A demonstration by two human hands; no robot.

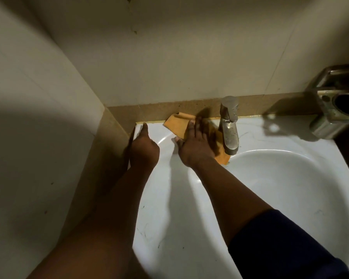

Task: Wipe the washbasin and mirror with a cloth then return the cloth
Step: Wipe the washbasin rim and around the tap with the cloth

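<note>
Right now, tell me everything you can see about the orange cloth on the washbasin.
The orange cloth is thin, soft-looking fabric, lying crumpled and partly folded on the flat back rim of the white washbasin, just left of the metal tap. Its far corner reaches the brown ledge at the wall; its near corner hangs towards the bowl beside the tap's base. The right hand presses flat on it with spread fingers, hiding its middle. The left hand rests on the basin's left corner, apart from the cloth.

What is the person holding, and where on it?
Nothing is gripped. The right hand presses flat on the middle of the orange cloth beside the tap; the left hand rests on the washbasin corner.
</note>
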